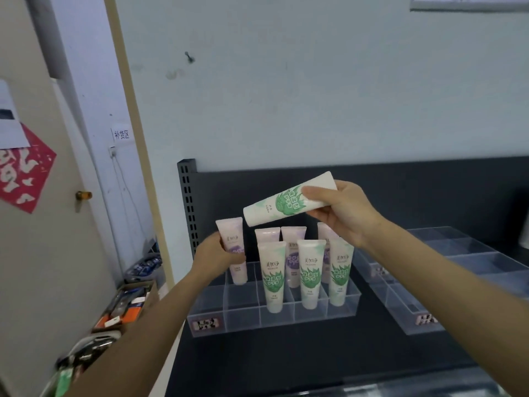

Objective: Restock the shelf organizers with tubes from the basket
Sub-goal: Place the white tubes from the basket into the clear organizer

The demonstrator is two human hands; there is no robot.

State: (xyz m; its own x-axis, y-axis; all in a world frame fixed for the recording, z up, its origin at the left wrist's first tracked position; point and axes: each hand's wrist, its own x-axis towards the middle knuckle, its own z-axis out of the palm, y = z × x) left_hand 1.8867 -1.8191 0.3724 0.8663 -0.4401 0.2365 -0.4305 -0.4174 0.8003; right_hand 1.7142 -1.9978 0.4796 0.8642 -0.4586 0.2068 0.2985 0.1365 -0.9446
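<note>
Forearms reach in from the lower edge, and the left hand (219, 255) curls round a purple tube (232, 242) standing in the back-left slot of the clear organizer (243, 319) on the black shelf (286, 362). Opposite it, the right hand (343, 213) grips a green tube (274, 206) near its flat end, tilted almost level above the standing rows (cap end pointing left). Placing looks like the step in hand. Next, the purple tube needs seating and letting go, and the green one needs turning upright over a free front slot. No basket shows.

Red paper decoration (24, 173) on door (43, 267), brass knob (84, 195) beside; cluttered cardboard box (151, 296) below wall label (121, 135).
</note>
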